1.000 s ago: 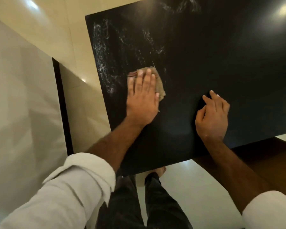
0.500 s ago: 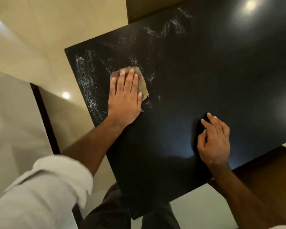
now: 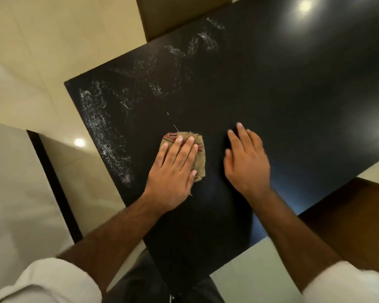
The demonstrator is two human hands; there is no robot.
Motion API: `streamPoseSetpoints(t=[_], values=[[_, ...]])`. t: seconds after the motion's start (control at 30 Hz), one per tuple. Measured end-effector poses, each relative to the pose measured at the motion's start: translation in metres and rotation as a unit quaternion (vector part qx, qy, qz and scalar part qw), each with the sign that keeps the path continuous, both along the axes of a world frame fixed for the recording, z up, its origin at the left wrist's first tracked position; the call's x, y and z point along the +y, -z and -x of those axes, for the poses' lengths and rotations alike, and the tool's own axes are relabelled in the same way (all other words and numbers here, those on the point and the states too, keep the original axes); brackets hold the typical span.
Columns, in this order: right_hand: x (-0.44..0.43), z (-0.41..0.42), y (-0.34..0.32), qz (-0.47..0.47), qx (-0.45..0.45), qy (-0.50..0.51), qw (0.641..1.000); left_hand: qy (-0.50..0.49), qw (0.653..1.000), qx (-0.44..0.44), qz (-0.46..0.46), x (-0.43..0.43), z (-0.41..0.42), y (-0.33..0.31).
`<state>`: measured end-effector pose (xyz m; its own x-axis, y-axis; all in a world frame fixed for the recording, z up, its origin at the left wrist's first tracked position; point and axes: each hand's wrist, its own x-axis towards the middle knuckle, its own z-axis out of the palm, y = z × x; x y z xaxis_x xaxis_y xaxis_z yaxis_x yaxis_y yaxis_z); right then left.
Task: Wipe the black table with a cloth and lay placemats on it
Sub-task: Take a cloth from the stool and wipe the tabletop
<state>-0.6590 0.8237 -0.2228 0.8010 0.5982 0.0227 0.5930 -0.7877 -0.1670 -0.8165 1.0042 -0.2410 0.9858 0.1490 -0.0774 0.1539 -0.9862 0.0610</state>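
Observation:
A black table [image 3: 282, 101] fills the middle of the head view, with whitish smears along its left edge and far left part. My left hand [image 3: 173, 169] lies flat with straight fingers on a small folded tan cloth [image 3: 200, 162], pressing it onto the tabletop. My right hand [image 3: 247, 160] rests on the bare tabletop just right of the cloth, fingers spread and nearly straight, holding nothing. No placemat is in view.
Cream floor tiles [image 3: 42, 51] surround the table on the left and far side. A white panel with a dark edge [image 3: 53, 189] stands at the left. Brown wooden furniture [image 3: 348, 226] sits by the table's near right corner. My dark trousers [image 3: 140, 285] are below.
My left hand has slid the cloth back toward me and to the right, away from the smeared left area. My right hand has flattened out, and now lies close beside the cloth.

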Motion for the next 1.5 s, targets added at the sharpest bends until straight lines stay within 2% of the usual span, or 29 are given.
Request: streamPoseSetpoints(t=[0.1, 0.23, 0.3, 0.4, 0.5, 0.63, 0.83, 0.93, 1.03, 1.1, 1.13, 1.2, 1.27, 1.3, 1.4, 1.5], values=[[0.047, -0.011, 0.007, 0.040, 0.026, -0.014, 0.999, -0.043, 0.999, 0.006, -0.014, 0.023, -0.030, -0.002], [0.054, -0.011, 0.021, 0.021, 0.022, 0.022, 0.999, -0.136, 0.990, -0.006, -0.025, 0.069, -0.074, -0.004], [0.052, -0.010, 0.025, 0.008, 0.019, 0.056, 0.998, -0.146, 0.989, -0.018, -0.023, 0.068, -0.093, -0.006], [0.053, -0.012, 0.026, 0.000, 0.022, 0.113, 0.993, -0.052, 0.998, -0.002, -0.027, 0.037, -0.098, -0.008], [0.055, -0.013, 0.024, -0.014, 0.035, 0.119, 0.992, 0.070, 0.997, 0.020, -0.012, 0.019, -0.053, -0.008], [0.056, -0.015, 0.026, -0.033, 0.054, 0.135, 0.989, 0.057, 0.998, 0.009, -0.013, 0.061, -0.018, -0.008], [0.059, -0.015, 0.033, -0.019, 0.031, 0.134, 0.990, -0.022, 1.000, -0.001, -0.013, 0.119, -0.144, -0.008], [0.058, -0.014, 0.034, -0.039, 0.022, 0.140, 0.989, 0.036, 0.999, -0.007, 0.007, 0.096, -0.176, -0.005], [0.059, -0.014, 0.028, -0.059, 0.045, 0.139, 0.988, 0.137, 0.990, 0.003, 0.016, 0.075, -0.154, -0.005], [0.061, -0.015, 0.020, -0.071, 0.059, 0.149, 0.985, 0.181, 0.982, 0.019, 0.055, 0.076, -0.141, -0.008], [0.065, -0.016, 0.015, -0.078, 0.061, 0.162, 0.982, 0.176, 0.979, 0.019, 0.098, 0.083, -0.139, -0.012], [0.086, -0.017, 0.004, -0.079, 0.057, 0.185, 0.978, 0.093, 0.982, -0.013, 0.162, 0.108, -0.140, -0.019], [0.124, -0.014, -0.002, -0.048, 0.037, 0.185, 0.981, -0.010, 0.988, -0.037, 0.153, 0.145, -0.143, -0.016], [0.147, -0.012, -0.003, -0.033, 0.030, 0.183, 0.982, -0.036, 0.989, -0.023, 0.139, 0.163, -0.144, -0.013], [0.202, -0.004, 0.000, -0.007, 0.051, 0.199, 0.979, -0.028, 0.995, 0.021, 0.090, 0.186, -0.146, 0.000], [0.201, 0.009, 0.012, 0.020, 0.063, 0.213, 0.975, -0.019, 0.998, 0.010, 0.065, 0.183, -0.147, 0.009]])
